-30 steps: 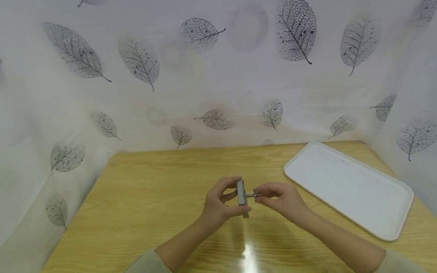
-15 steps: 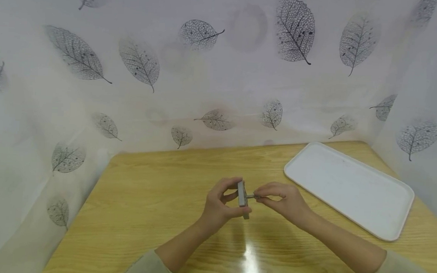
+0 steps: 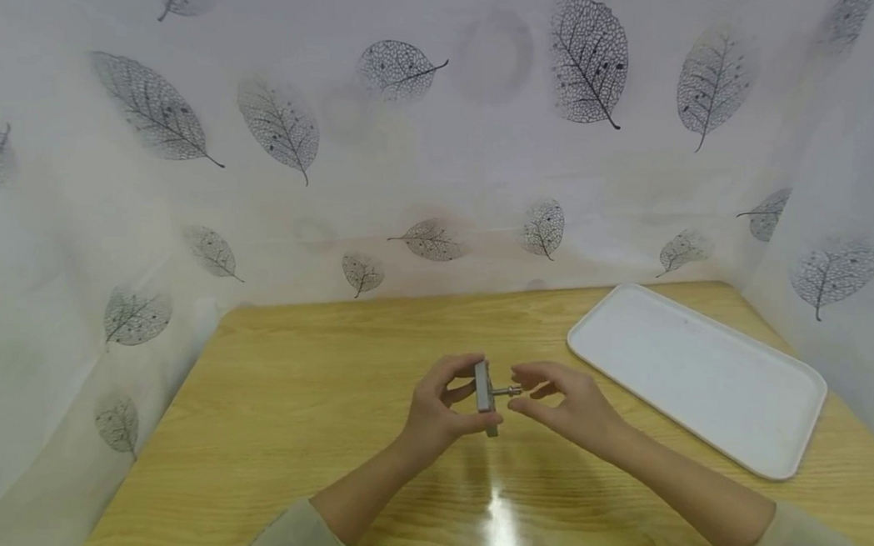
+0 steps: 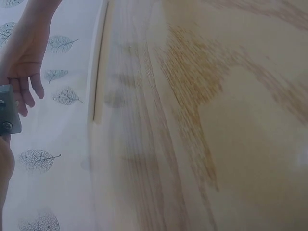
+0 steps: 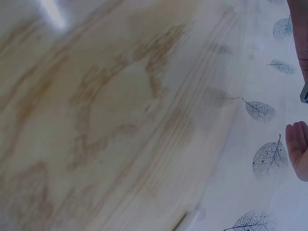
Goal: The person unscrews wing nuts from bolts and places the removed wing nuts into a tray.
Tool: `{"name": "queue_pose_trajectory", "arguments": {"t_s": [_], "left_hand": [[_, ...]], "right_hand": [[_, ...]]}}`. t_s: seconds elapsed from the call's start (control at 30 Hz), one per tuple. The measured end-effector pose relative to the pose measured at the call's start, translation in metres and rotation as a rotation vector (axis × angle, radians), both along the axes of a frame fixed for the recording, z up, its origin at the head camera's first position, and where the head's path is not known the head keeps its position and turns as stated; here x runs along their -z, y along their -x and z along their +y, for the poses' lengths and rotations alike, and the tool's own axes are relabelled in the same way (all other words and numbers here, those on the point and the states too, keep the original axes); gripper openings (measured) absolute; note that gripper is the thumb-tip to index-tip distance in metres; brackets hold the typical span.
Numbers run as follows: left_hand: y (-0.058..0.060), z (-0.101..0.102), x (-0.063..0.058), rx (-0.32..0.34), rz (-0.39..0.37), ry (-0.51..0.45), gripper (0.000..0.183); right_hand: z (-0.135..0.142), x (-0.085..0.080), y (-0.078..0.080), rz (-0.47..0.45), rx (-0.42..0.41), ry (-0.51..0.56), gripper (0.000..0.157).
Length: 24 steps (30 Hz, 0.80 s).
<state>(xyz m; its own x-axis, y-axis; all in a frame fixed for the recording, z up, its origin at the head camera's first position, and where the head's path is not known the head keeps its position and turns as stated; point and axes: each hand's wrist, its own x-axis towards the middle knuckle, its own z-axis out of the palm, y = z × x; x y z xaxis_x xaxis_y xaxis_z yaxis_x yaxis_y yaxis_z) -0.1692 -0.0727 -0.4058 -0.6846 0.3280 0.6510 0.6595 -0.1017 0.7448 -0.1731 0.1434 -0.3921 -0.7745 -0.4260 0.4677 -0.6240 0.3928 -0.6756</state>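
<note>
My left hand (image 3: 432, 406) grips a small grey metal block (image 3: 483, 389) by its edges, thumb at the lower end and fingers at the upper, raised over the table. A thin metal bolt (image 3: 505, 391) with a wider end sticks out of the block's right side. Around that end my right hand (image 3: 572, 402) has its thumb and index finger spread apart, with a gap to the bolt. In the left wrist view the block (image 4: 9, 111) shows at the left edge, below the loose fingers of the right hand (image 4: 24, 72). The right wrist view catches only part of the right hand (image 5: 299, 154).
A white rectangular tray (image 3: 701, 381) lies on the right of the wooden table (image 3: 286, 406). Behind the table and at both sides hang pale sheets (image 3: 459, 157) printed with dark leaves. A bright light reflection (image 3: 500, 527) falls on the near tabletop.
My right fingers pinched the bolt's end half a second ago and have now spread away from it, leaving the end exposed. The left hand and block stay in place.
</note>
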Motion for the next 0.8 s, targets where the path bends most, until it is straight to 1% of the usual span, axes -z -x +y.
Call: {"name": "queue_pose_trajectory", "arguments": {"t_s": [0.13, 0.23, 0.33, 0.43, 0.5, 0.57, 0.7, 0.8], "left_hand": [[-0.001, 0.0, 0.0, -0.009, -0.032, 0.004, 0.066], [-0.001, 0.0, 0.0, -0.012, -0.053, 0.005, 0.066], [-0.002, 0.0, -0.001, -0.018, -0.066, 0.006, 0.067], [-0.002, 0.0, -0.001, -0.024, -0.069, 0.009, 0.067], [-0.002, 0.0, -0.001, -0.025, -0.07, 0.01, 0.068], [-0.002, 0.001, -0.001, -0.026, -0.07, 0.011, 0.068], [-0.003, 0.001, -0.001, -0.029, -0.072, 0.011, 0.068], [-0.003, 0.001, -0.002, -0.025, -0.067, 0.013, 0.069]], "right_hand": [[-0.001, -0.003, -0.003, -0.162, 0.057, -0.026, 0.027], [-0.001, -0.005, -0.003, -0.253, 0.069, -0.021, 0.025], [0.0, -0.006, -0.001, -0.369, 0.071, 0.019, 0.028], [0.001, -0.006, 0.002, -0.512, 0.069, 0.083, 0.038], [0.002, -0.006, 0.004, -0.599, 0.058, 0.118, 0.045], [0.003, -0.007, 0.006, -0.666, 0.034, 0.15, 0.049], [0.002, -0.009, 0.009, -0.763, -0.028, 0.196, 0.053], [0.002, -0.01, 0.01, -0.814, -0.053, 0.219, 0.055]]}}
